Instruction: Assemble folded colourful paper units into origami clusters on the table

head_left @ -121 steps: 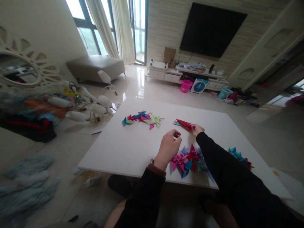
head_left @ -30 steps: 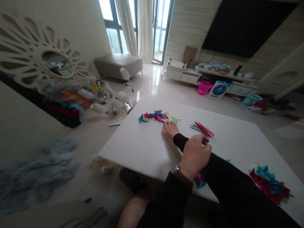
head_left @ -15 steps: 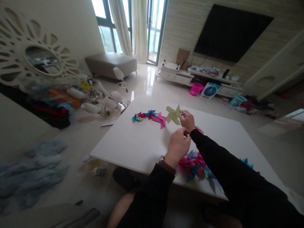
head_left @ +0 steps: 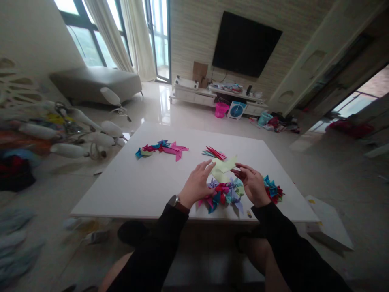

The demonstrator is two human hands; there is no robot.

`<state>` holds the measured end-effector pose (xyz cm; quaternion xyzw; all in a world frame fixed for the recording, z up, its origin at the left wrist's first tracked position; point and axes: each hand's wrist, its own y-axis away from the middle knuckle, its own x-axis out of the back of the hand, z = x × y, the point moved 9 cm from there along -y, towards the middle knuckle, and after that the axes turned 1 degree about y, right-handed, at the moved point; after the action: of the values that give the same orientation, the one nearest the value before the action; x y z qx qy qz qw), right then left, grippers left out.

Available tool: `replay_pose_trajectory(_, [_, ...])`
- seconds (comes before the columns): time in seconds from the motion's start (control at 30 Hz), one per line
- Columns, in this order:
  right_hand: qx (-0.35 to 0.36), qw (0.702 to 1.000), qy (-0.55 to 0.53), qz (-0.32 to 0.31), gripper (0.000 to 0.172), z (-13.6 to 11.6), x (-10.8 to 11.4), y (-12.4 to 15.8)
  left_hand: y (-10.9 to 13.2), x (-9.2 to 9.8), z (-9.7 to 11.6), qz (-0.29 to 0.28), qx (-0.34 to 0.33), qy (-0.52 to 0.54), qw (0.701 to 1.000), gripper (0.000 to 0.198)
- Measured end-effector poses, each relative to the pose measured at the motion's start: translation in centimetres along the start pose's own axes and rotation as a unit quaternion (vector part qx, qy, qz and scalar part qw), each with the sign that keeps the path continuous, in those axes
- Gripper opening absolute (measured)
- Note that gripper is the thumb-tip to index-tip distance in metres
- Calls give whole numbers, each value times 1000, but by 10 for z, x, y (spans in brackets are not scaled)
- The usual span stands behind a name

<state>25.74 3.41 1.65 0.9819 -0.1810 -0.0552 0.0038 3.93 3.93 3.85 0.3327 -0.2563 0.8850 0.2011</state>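
We held the pale green paper pinwheel (head_left: 223, 167) up between both hands, just above the near middle of the white surface (head_left: 146, 182). Our left hand (head_left: 197, 183) pinched its left edge with the fingers stretched out along the paper, and our right hand (head_left: 251, 183) gripped its right side between thumb and fingertips. Both hands were closed on the paper, lightly as far as we could tell.

We judged the pinwheel very light and thin: folded sheet paper with sharp creases and pointed flaps, stiff only along the folds. It would bend or crumple under a hard squeeze, so the layered folds near the edges looked like the safest places to hold it, not the free tips.

Directly below our hands lay a heap of folded pieces (head_left: 223, 194) in pink, blue, lilac and teal, matte and spiky in outline. To the right of it sat a smaller cluster (head_left: 273, 190) in teal and red. Farther away on the surface lay a row of pinwheels (head_left: 161, 149) in magenta, blue and green, touching one another, and near them a fan of narrow red and teal triangles (head_left: 214, 153) lying flat. The surface itself was smooth, square-cornered and slightly glossy, and the tiled floor (head_left: 182, 115) beyond it shone with reflected window light.
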Motion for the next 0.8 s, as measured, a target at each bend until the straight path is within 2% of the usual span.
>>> replay_pose_trajectory(0.07, [-12,999,-34,8,23,4,11,8,-1,-17,10,-12,-24,-22,999,94])
replay_pose_trajectory(0.17, [-32,997,-65,12,20,7,20,12,-7,-33,16,2,-21,-52,998,78])
replay_pose_trajectory(0.27, [-46,995,-87,5,15,4,23,10,-14,-38,18,20,-24,-57,998,66])
replay_pose_trajectory(0.43, [-67,992,-108,1,13,0,29,5,-23,-41,24,28,-37,-54,997,63])
replay_pose_trajectory(0.57, [-75,992,-106,-11,15,-2,28,9,-26,-39,21,36,-2,-26,999,52])
replay_pose_trajectory(0.67, [-67,993,-91,-41,19,-8,23,13,-26,-36,10,50,49,48,996,36])
replay_pose_trajectory(0.73, [-59,994,-73,-62,24,-12,21,15,-26,-36,-4,63,100,120,986,25])
replay_pose_trajectory(0.8, [-43,996,-43,-63,27,-15,23,15,-25,-41,-20,75,153,220,961,24])
